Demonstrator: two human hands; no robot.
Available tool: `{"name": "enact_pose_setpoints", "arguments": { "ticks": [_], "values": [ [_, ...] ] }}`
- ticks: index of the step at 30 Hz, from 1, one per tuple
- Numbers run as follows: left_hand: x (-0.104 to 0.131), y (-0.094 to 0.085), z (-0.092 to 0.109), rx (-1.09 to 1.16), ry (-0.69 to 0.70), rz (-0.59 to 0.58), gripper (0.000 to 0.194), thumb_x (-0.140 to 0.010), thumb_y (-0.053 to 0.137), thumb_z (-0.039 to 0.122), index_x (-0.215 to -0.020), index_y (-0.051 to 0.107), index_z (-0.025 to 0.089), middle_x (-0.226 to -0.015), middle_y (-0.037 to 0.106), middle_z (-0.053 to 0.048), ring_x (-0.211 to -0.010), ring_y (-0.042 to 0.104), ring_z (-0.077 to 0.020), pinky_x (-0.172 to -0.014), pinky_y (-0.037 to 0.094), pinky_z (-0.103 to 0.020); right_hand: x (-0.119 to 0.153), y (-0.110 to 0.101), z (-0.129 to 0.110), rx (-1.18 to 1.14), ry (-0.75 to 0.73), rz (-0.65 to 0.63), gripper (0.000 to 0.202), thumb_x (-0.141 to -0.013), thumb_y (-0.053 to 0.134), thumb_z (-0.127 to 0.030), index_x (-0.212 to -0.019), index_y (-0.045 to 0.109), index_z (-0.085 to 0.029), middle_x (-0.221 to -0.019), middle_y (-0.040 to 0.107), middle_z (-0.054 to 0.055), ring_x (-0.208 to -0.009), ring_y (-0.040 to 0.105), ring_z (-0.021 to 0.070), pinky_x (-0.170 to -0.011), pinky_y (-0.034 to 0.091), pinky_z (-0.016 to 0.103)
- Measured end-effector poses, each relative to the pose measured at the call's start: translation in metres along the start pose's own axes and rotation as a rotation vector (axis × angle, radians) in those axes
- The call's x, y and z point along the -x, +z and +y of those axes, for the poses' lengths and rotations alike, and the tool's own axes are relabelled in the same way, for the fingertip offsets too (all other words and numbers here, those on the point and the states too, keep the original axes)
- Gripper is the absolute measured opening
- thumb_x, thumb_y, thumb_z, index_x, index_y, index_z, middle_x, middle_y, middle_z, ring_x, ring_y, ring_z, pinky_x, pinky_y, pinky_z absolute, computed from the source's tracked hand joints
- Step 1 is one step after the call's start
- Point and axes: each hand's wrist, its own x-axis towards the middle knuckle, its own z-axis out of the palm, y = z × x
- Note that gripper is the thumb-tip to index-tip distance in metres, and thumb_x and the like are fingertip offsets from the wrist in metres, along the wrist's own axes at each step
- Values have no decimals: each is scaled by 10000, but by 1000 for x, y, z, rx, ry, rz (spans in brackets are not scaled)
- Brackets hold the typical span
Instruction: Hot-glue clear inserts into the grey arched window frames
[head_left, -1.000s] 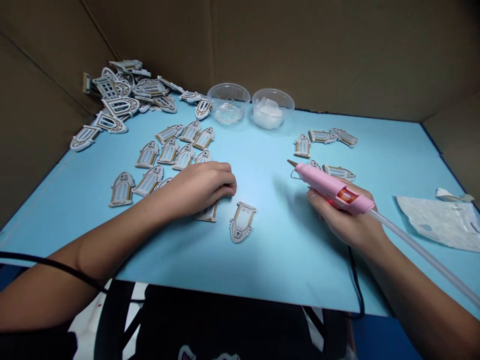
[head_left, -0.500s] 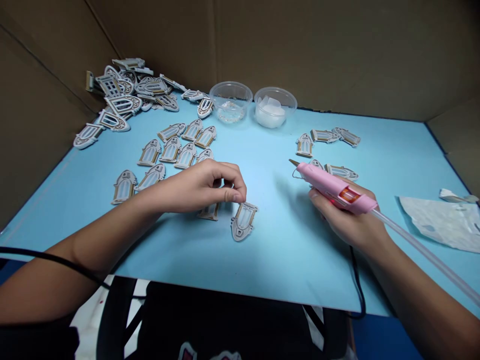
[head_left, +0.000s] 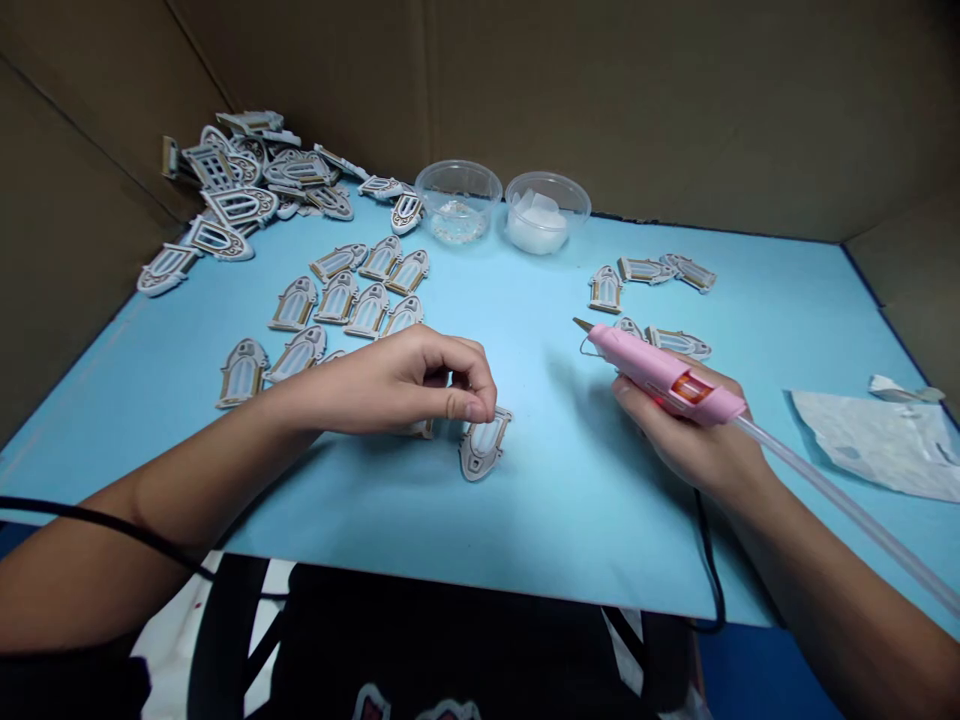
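Left fingers (head_left: 481, 378) nearer arched piece (head_left: 482, 448)

Window piece (head_left: 484, 450) partly behind left fingers (head_left: 482, 380)

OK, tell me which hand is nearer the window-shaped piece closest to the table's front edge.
Left. The left hand overlaps the far end of the window-shaped piece in view; the right hand is farther off to the right, holding the pink glue gun.
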Motion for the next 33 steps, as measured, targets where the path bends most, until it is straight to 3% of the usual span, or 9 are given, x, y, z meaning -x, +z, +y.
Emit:
{"name": "enact_pose_setpoints", "arguments": {
  "ticks": [3,7,8,10,12,17,19,26,33],
  "values": [
    [3,12,3,19,56,-134,138,-953,685,190,-826,736,203,-877,728,-26,-823,679,-144,-773,535,-267,0,0,0,-6,-6,-8,142,-866,668,-301,-745,609,-255,-745,597,39,-732,602,226,-641,447,337],
    [15,62,-2,-81,228,-641,229,-904,770,135,-719,664,219,-745,696,14,-704,657,-134,-612,482,-263,-1,0,-1,5,21,-18,100,-868,661,-296,-781,639,-251,-691,569,20,-635,544,195,-590,420,325],
    [18,74,-5,-148,268,-667,311,-839,844,154,-646,607,214,-655,656,27,-638,629,-139,-568,458,-284,-1,0,-1,8,27,-20,105,-869,658,-296,-778,637,-248,-694,573,19,-632,541,190,-588,421,323],
    [20,89,-8,-303,354,-644,412,-786,896,199,-589,534,205,-636,634,12,-657,622,-167,-598,468,-325,-2,0,-2,12,34,-26,133,-868,655,-303,-756,617,-243,-709,584,17,-621,531,177,-587,423,318],
    [18,84,-11,-340,382,-565,220,-871,811,160,-755,633,217,-810,700,-6,-816,657,-173,-705,499,-303,-2,0,-2,8,33,-30,173,-866,654,-302,-723,579,-240,-714,584,11,-604,507,162,-586,422,312],
    [0,23,-23,-582,110,39,120,-937,612,122,-840,615,194,-874,675,-22,-854,612,-182,-759,436,-298,-3,1,-5,-13,41,-10,210,-849,657,-288,-695,525,-235,-681,549,1,-589,492,157,-564,402,307],
    [-4,4,-30,-720,-17,174,68,-936,618,181,-872,639,182,-904,681,-37,-879,607,-204,-752,406,-306,-2,1,-5,-16,42,-9,173,-843,658,-279,-719,545,-236,-662,542,-3,-565,481,156,-542,385,308],
    [-6,14,-33,-799,-110,39,119,-947,645,270,-939,758,235,-980,734,-8,-954,651,-213,-776,406,-312,-1,1,0,20,-9,11,220,-859,651,-274,-677,533,-237,-708,584,26,-701,600,190,-604,437,310],
    [-4,24,-27,-824,-53,78,91,-896,652,222,-917,741,215,-943,730,-11,-874,637,-196,-719,398,-317,-1,0,1,24,2,8,250,-867,645,-291,-655,525,-236,-744,615,39,-756,635,203,-626,457,314]
  ]
}}
